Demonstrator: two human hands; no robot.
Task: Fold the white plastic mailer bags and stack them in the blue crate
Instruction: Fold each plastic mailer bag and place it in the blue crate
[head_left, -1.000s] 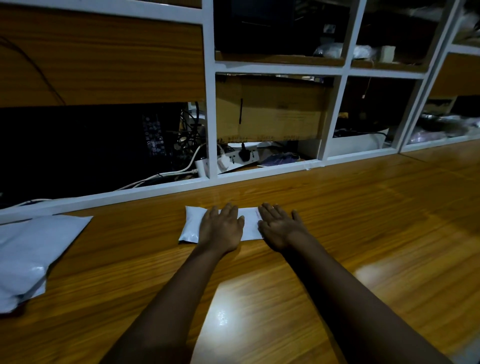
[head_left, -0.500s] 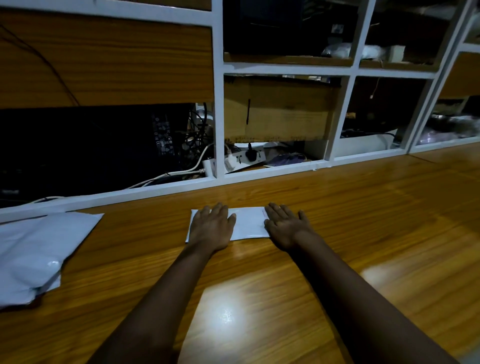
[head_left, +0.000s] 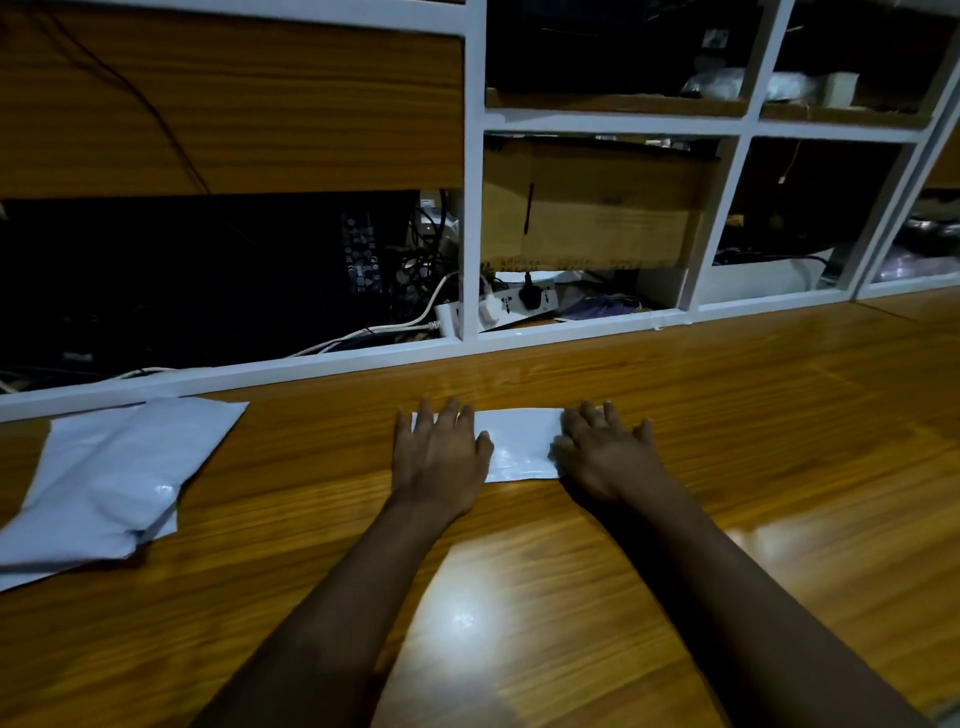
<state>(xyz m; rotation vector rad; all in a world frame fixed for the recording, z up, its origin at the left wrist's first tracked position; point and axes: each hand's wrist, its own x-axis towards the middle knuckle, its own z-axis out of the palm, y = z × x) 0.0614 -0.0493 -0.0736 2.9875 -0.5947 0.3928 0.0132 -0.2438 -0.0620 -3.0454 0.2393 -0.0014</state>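
Fingers (head_left: 451, 417) flat, my left hand (head_left: 439, 460) and right hand (head_left: 605, 460) crease the mailer (head_left: 519, 441) at twelve o'clock. Next I'd pinch it up.

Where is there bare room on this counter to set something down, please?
Widest bare wood: right of the right hand, up to the shelf frame. Narrower strip: between left hand and loose mailers. Crowded: the folded mailer under both hands.

Bare forearms (head_left: 358, 603), bare left grip (head_left: 439, 460) and right grip (head_left: 605, 457).
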